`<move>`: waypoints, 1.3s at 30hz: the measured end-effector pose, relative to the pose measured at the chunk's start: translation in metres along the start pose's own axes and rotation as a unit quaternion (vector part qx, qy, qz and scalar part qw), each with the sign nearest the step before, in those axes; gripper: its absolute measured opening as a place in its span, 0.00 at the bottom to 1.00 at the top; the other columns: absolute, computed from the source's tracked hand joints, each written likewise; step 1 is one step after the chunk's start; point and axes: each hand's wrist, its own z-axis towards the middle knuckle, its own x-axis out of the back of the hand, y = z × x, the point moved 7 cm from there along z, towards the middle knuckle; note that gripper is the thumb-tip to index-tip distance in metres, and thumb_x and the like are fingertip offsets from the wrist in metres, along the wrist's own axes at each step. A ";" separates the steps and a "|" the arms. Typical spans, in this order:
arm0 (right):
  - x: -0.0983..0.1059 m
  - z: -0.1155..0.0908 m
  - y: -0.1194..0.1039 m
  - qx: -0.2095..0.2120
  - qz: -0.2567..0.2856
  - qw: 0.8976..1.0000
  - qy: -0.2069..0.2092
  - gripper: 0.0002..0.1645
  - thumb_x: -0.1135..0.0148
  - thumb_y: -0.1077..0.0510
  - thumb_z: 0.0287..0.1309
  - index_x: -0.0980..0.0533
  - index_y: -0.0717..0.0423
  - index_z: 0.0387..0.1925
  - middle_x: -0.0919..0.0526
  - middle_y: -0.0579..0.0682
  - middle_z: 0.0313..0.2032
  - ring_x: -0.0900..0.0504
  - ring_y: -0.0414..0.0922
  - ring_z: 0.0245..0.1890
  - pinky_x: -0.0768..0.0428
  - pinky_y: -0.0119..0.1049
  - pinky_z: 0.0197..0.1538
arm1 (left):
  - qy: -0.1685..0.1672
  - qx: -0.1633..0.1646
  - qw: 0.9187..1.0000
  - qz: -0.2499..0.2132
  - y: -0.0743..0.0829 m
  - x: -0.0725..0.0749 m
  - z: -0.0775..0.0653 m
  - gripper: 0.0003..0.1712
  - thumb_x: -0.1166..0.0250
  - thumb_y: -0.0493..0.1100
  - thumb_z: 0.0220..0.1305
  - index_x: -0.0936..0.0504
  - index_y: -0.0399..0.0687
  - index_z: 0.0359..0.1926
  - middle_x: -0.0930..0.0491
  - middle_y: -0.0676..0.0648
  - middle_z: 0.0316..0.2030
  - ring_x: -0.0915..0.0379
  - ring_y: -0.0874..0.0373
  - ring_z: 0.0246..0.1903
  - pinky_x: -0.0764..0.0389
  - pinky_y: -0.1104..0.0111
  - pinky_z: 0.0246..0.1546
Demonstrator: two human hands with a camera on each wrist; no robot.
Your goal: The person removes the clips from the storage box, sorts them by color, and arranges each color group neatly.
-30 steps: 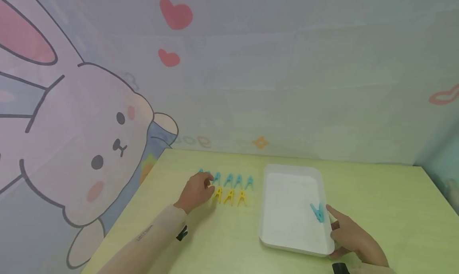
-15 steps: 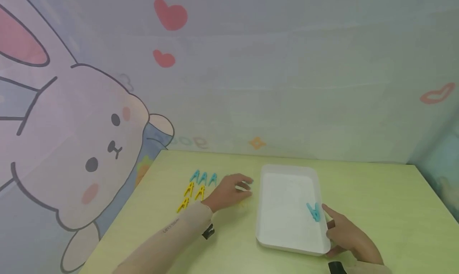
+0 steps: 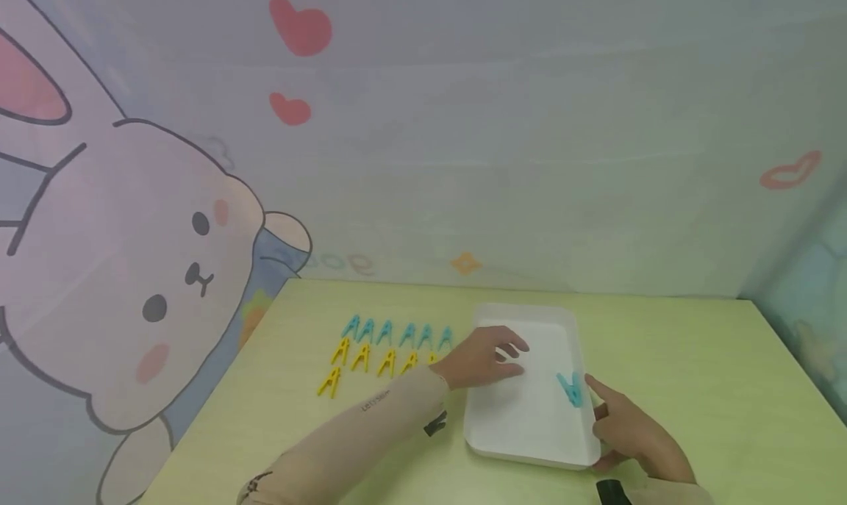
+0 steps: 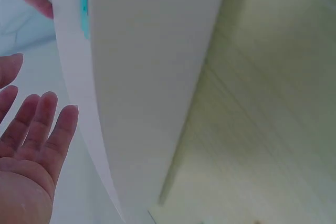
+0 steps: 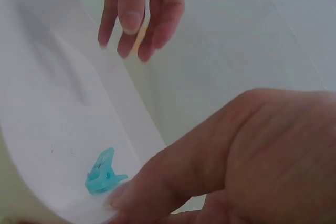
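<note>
My left hand (image 3: 484,356) hangs over the left half of a white tray (image 3: 516,440), its fingers loosely spread and nothing between them. In the left wrist view the palm and fingers of the left hand (image 4: 32,145) show bare, beside the tray wall (image 4: 147,87). At the tray's right side my right hand (image 3: 631,428) holds the edge. In the right wrist view a fingertip of the right hand (image 5: 178,171) lies over the rim. Close to it, inside the tray, lies one light-blue clothespin (image 5: 103,174).
Left of the tray, several blue clothespins (image 3: 386,333) stand in a row on the yellow-green table (image 3: 695,373). Several yellow clothespins (image 3: 361,357) lie in front of them, partly hidden by the left arm. A wall with a printed rabbit (image 3: 152,255) rises behind the table.
My left hand has moved right, from the clothespins at the left to above the tray, uncovering the blue row. The right hand stays at the tray's edge, and the view has shifted slightly.
</note>
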 end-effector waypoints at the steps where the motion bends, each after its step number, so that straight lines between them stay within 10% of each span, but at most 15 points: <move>1: 0.000 -0.001 0.000 0.001 0.003 1.000 0.000 0.48 0.54 0.75 0.47 0.59 0.57 0.69 0.31 0.67 0.42 0.23 0.51 0.29 0.21 0.44 0.24 | -0.008 -0.003 1.000 0.013 0.002 -0.004 0.004 0.17 0.35 0.42 0.55 0.23 0.45 0.46 0.23 0.50 0.45 0.26 0.58 0.44 0.26 0.72 0.43; 14: 0.003 -0.008 -0.003 0.008 0.023 1.000 0.003 0.48 0.55 0.76 0.46 0.59 0.58 0.69 0.31 0.67 0.43 0.23 0.52 0.27 0.21 0.45 0.24 | -0.122 -0.028 0.966 0.225 0.018 -0.046 0.035 0.18 0.37 0.46 0.57 0.23 0.58 0.51 0.27 0.64 0.48 0.35 0.73 0.49 0.38 0.81 0.49; 27: 0.000 -0.006 -0.003 0.017 0.032 0.999 0.000 0.48 0.56 0.76 0.45 0.58 0.57 0.69 0.30 0.65 0.41 0.22 0.52 0.28 0.21 0.46 0.23 | -0.165 -0.008 0.952 0.257 0.027 -0.070 0.054 0.15 0.38 0.45 0.58 0.21 0.60 0.48 0.26 0.65 0.47 0.35 0.74 0.49 0.37 0.81 0.48; 39: 0.000 -0.002 -0.001 0.029 0.030 0.999 -0.007 0.49 0.57 0.76 0.44 0.59 0.59 0.69 0.29 0.65 0.41 0.22 0.52 0.30 0.21 0.46 0.23 | -0.211 -0.016 0.922 0.325 0.012 -0.097 0.059 0.14 0.37 0.48 0.57 0.21 0.69 0.45 0.30 0.68 0.42 0.35 0.73 0.40 0.35 0.79 0.42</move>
